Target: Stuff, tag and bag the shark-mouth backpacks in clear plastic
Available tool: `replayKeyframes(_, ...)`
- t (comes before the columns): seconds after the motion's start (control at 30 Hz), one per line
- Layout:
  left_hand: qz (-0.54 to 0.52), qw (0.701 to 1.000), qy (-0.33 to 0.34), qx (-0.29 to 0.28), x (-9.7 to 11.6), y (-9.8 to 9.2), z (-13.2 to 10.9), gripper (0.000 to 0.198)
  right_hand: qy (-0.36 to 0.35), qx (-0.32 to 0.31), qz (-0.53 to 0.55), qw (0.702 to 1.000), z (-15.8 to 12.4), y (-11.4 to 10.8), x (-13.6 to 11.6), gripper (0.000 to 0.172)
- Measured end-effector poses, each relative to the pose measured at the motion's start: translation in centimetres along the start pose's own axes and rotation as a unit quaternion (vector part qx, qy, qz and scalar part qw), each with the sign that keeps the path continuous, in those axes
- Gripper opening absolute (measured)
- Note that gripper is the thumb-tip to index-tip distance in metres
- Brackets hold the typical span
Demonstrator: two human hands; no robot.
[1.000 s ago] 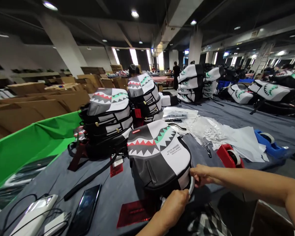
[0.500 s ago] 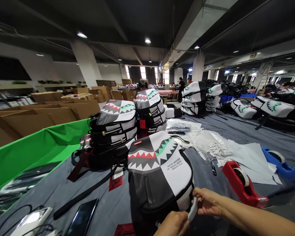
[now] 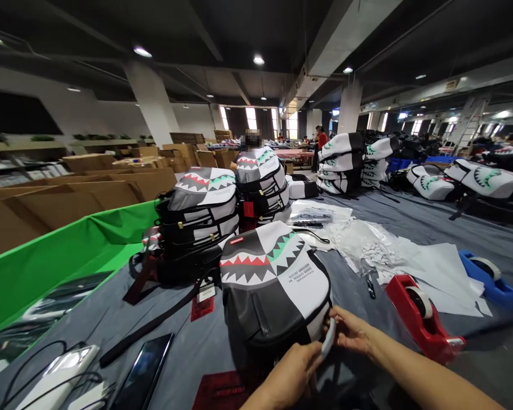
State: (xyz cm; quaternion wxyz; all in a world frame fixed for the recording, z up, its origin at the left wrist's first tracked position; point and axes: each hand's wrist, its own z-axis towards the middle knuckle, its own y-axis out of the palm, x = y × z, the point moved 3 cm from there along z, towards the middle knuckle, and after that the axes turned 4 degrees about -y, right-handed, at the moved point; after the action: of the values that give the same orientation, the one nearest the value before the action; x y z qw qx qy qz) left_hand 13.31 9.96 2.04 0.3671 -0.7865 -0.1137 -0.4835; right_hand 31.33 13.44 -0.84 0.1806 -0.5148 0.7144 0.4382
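A black, grey and white backpack [image 3: 277, 285] with a printed shark-mouth pattern lies in front of me on the dark cloth-covered table. At its near right edge curves a light grey strap [image 3: 329, 338]. My left hand [image 3: 297, 364] is closed on the lower end of this strap, fingers partly hidden. Its upper end is pinched in my right hand [image 3: 348, 330], close against the bag's side. A red plastic sleeve [image 3: 220, 390] lies under the near left of the bag.
Stacked backpacks [image 3: 199, 222] stand behind the bag. A phone [image 3: 143, 370] and a white device with cables [image 3: 60, 376] lie at left, beside a green-lined bin [image 3: 81, 239]. Red [image 3: 425, 319] and blue [image 3: 491, 279] tape dispensers sit right, near papers and plastic [image 3: 436, 273]. A person [image 3: 252, 139] is beyond the stacks.
Both hands have shifted slightly up and left, still on the grey strap. The near end of the backpack has turned a little, and more of the red sleeve shows.
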Motion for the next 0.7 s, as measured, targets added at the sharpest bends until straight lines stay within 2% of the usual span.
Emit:
replayKeyframes(0.13,0.004,1.000,-0.005,0.015,0.3,0.3,0.4,0.040,-0.071,0.029,-0.058,0.995,-0.5,-2.2,0.3,0.023)
replayKeyframes(0.23,0.027,0.999,-0.017,0.043,-0.1,0.7,0.3,0.043,-0.145,0.112,-0.081,0.980,-2.9,-5.6,0.9,0.033)
replayKeyframes(0.3,0.037,0.997,-0.032,0.056,-0.7,0.9,0.3,0.046,-0.211,0.182,-0.109,0.954,-6.0,-8.6,0.6,0.034)
replayKeyframes(0.33,0.039,0.997,-0.036,0.062,-1.1,0.9,0.3,0.048,-0.256,0.223,-0.141,0.930,-8.0,-10.2,0.0,0.035)
replayKeyframes(0.37,0.039,0.996,-0.037,0.069,-1.5,0.9,0.3,0.049,-0.303,0.273,-0.188,0.893,-10.2,-11.9,-0.7,0.038)
replayKeyframes(0.43,0.036,0.995,-0.034,0.082,-2.1,1.0,0.4,0.053,-0.371,0.393,-0.309,0.782,-14.7,-15.2,-2.5,0.042)
replayKeyframes(0.47,0.035,0.995,-0.031,0.089,-2.3,1.1,0.4,0.055,-0.375,0.449,-0.364,0.725,-16.6,-16.7,-3.3,0.042)
replayKeyframes(0.5,0.035,0.995,-0.029,0.094,-2.4,1.1,0.4,0.057,-0.358,0.487,-0.405,0.686,-18.0,-18.1,-4.0,0.041)
replayKeyframes(0.53,0.035,0.994,-0.029,0.099,-2.4,1.1,0.3,0.059,-0.337,0.504,-0.432,0.667,-18.8,-19.3,-4.4,0.040)
replayKeyframes(0.57,0.034,0.994,-0.030,0.103,-2.4,1.0,0.3,0.061,-0.317,0.505,-0.447,0.667,-19.1,-20.4,-4.7,0.040)
replayKeyframes(0.7,0.029,0.994,-0.035,0.101,-1.6,0.8,-0.1,0.053,-0.293,0.460,-0.429,0.720,-17.6,-22.1,-4.9,0.047)
